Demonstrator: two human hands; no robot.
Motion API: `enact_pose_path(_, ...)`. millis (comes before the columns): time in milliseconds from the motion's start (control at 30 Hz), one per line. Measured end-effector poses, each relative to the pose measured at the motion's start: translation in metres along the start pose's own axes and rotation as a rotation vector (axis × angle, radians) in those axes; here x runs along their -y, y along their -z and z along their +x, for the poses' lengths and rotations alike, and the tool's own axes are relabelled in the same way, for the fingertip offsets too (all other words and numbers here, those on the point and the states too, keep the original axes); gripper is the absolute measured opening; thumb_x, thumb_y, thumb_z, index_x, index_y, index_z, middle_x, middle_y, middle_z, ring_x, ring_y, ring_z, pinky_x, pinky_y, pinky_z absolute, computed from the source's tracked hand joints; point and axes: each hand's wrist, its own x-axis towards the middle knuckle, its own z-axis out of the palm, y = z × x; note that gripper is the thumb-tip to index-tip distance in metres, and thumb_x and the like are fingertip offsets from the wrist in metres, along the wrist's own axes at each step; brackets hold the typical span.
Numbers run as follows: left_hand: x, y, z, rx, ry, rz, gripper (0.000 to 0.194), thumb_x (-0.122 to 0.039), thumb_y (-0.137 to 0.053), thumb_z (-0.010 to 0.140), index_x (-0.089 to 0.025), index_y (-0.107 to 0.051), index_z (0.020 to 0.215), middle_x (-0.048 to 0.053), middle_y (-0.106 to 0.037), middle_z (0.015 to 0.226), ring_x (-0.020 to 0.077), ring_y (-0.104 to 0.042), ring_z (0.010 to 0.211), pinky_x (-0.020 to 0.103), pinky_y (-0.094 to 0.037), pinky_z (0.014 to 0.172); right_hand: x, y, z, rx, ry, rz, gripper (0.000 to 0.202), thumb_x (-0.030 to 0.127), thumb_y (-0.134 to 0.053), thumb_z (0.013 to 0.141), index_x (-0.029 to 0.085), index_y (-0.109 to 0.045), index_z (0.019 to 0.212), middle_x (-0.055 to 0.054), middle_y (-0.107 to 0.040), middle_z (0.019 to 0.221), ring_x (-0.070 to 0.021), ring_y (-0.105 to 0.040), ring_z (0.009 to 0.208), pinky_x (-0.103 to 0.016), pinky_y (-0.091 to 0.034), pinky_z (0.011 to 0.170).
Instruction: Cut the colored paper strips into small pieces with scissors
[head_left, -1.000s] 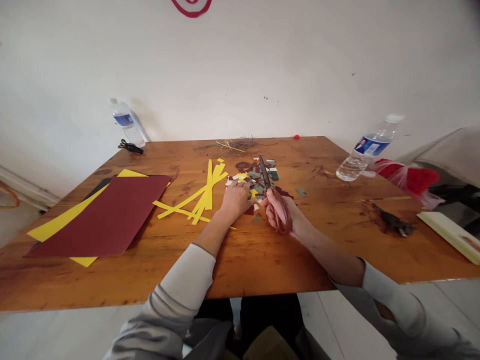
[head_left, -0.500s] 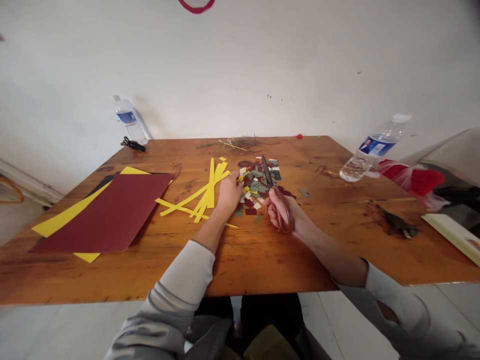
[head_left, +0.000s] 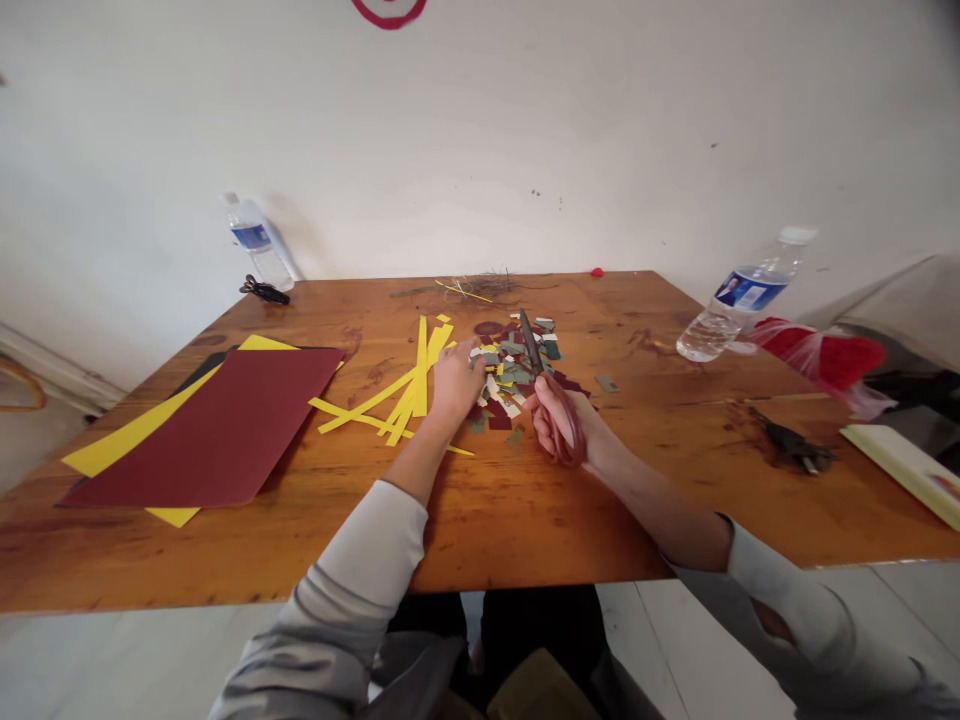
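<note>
My right hand (head_left: 559,418) grips red-handled scissors (head_left: 546,395), blades closed and pointing away over a heap of small cut paper pieces (head_left: 517,365) in green, maroon, white and yellow. My left hand (head_left: 454,385) rests fingers-down at the left edge of that heap, beside a bundle of yellow paper strips (head_left: 409,390). Whether the fingers pinch a piece is hidden.
Maroon sheet (head_left: 214,430) over yellow and black sheets lies at the left of the wooden table (head_left: 525,510). Water bottles stand at back left (head_left: 259,245) and right (head_left: 739,300). Black scissors (head_left: 262,292), a dark tool (head_left: 791,445), red bag (head_left: 817,355), a book (head_left: 904,470).
My left hand slid left from the near side of the heap to the strips, then settled at the heap's left edge. The right hand with the scissors barely moved.
</note>
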Motion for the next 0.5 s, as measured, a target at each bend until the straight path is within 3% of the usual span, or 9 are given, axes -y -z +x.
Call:
enact_pose_path(133,-0.009,-0.011,-0.013,0.193,-0.265,0.239,0.042,-0.026,-0.073,0.085,-0.018,-0.071,0.126,0.014,-0.069,0.140,0.0303,-0.060,0.134,0.044,-0.042,0.117,0.003,-0.002,0.000,0.003,-0.038,-0.025,0.047,0.064,-0.062,0.093,0.021,-0.057,0.076,0.007,-0.047,0.041,-0.0103,-0.040,0.026,-0.021,-0.030,0.028)
enact_pose_path(233,-0.015,-0.017,-0.018,0.308,-0.333,0.380,0.036,-0.028,-0.070,0.089,-0.013,-0.071,0.123,0.018,-0.070,0.137,0.0320,-0.060,0.132,0.045,-0.044,0.114,0.002,-0.002,0.000,0.006,-0.027,-0.030,0.047,0.065,-0.062,0.093,0.021,-0.057,0.076,0.007,-0.047,0.041,-0.0102,-0.040,0.026,-0.021,-0.030,0.027)
enact_pose_path(333,-0.018,-0.018,-0.018,0.334,-0.352,0.472,0.020,-0.022,-0.059,0.096,-0.013,-0.074,0.106,0.018,-0.076,0.117,0.0297,-0.066,0.119,0.042,-0.047,0.107,0.000,-0.001,0.001,0.011,0.006,-0.023,0.046,0.065,-0.062,0.092,0.021,-0.057,0.076,0.007,-0.047,0.041,-0.0103,-0.041,0.026,-0.021,-0.031,0.028)
enact_pose_path(500,-0.020,-0.012,-0.015,0.244,-0.311,0.387,0.025,-0.015,-0.049,0.099,-0.014,-0.073,0.093,0.018,-0.076,0.102,0.0273,-0.068,0.102,0.040,-0.048,0.099,-0.002,0.001,0.002,0.033,0.008,-0.028,0.050,0.070,-0.065,0.089,0.021,-0.057,0.077,0.007,-0.048,0.041,-0.0101,-0.041,0.026,-0.021,-0.031,0.028)
